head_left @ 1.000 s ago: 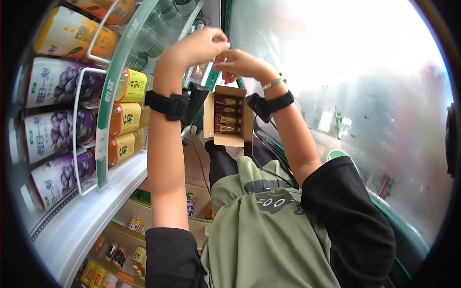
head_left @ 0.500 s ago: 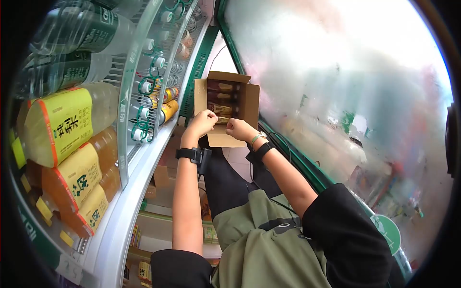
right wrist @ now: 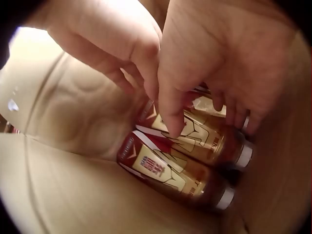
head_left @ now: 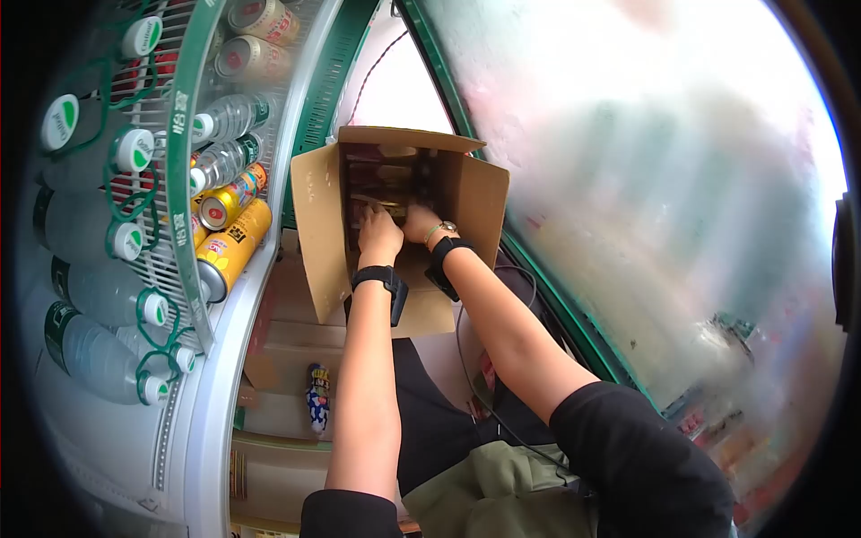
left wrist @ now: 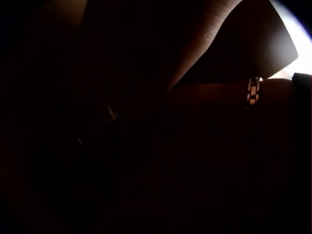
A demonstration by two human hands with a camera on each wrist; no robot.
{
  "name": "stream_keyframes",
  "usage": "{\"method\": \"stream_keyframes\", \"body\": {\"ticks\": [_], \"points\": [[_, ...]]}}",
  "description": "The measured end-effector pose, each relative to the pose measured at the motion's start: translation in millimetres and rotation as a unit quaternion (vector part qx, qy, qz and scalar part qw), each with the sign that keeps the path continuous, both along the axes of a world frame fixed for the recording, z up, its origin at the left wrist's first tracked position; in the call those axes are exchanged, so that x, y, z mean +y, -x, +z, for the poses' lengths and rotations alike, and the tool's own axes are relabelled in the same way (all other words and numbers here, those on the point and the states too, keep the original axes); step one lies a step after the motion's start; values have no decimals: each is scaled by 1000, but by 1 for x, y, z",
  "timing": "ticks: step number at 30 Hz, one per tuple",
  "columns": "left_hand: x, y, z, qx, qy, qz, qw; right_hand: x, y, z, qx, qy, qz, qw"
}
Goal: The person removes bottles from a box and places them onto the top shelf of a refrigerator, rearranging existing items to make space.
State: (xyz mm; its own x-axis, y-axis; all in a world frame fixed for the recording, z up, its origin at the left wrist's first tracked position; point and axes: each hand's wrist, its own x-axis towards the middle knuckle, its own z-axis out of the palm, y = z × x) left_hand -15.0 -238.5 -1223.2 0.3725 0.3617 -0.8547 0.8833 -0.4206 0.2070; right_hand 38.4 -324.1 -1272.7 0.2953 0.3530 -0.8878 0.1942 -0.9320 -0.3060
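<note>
Bottles (right wrist: 170,169) lie in the carton (head_left: 316,224) — red label characters (right wrist: 152,166) blurred.

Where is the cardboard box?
In the head view, the cardboard box is at upper centre, left hand and right hand inside, between the drink shelves at left and the fogged door at right.

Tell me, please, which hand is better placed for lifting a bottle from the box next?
Probably the right hand: its thumb overlaps a bottle, and its fingers are nearer the caps. The left hand sits toward the bottles' other ends.
</note>
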Motion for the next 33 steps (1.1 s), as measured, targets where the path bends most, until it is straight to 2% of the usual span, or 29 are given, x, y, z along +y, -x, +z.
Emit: {"method": "stream_keyframes", "body": {"ticks": [1,3,5,7,8,10,11,13,14,16,17,18,19,20,21,22,23,24,25,27,28,29,31,32,33], "points": [[-3,4,-18,4,4,0,1000,0,2,-14,4,4,0,1000],[-9,17,-50,-32,-105,-105,988,-3,4,-40,-52,-93,44,993],[-6,20,-66,6,-55,-85,995,-7,15,-65,-28,-49,65,996],[-4,21,-82,-24,-103,-177,979,-11,22,-84,-152,-58,50,985],[-5,21,-91,-22,-124,-206,970,-11,24,-93,-156,-60,46,985],[-6,24,-102,-44,-160,-230,959,-14,29,-101,-322,-87,47,942],[-6,22,-101,-63,-189,-253,947,-9,22,-91,-325,-87,47,941],[-5,23,-93,-40,-159,-270,949,0,13,-63,-240,-12,97,966],[-4,22,-87,-33,-150,-283,947,0,12,-51,-244,-12,98,965],[-2,27,-73,-61,-135,-295,944,8,7,-22,-110,18,1,994],[-3,29,-62,-98,-128,-296,941,8,9,-23,-22,53,-18,998],[-6,25,-48,-100,-71,-273,954,5,7,-20,63,87,-37,994],[-5,18,-33,-85,-71,-279,954,18,-6,22,49,113,-25,992],[-5,20,-16,-128,-118,-267,948,19,-5,35,29,155,-52,986],[-2,21,-1,-135,-92,-249,955,22,-5,53,-3,158,-54,986],[6,17,24,-112,-14,-217,970,23,-8,79,-11,133,-16,991],[18,12,28,-147,-45,-211,965,36,-19,93,-36,114,-5,993],[7,24,56,-173,-84,-250,949,24,-10,120,-26,110,19,993],[-3,40,43,-217,-121,-248,937,24,-6,134,-44,104,-17,993],[6,38,101,-256,-114,-227,933,29,-14,183,-12,82,82,993],[12,37,136,-243,-77,-233,938,49,-30,256,21,78,182,980],[18,37,163,-249,-73,-237,936,43,-17,255,-29,28,177,983],[32,42,206,-307,-84,-230,920,62,-31,335,3,37,250,968],[42,33,229,-321,-88,-222,917,71,-36,350,-5,44,243,969],[45,33,259,-334,-47,-204,919,63,-28,349,-27,9,284,958]]}}
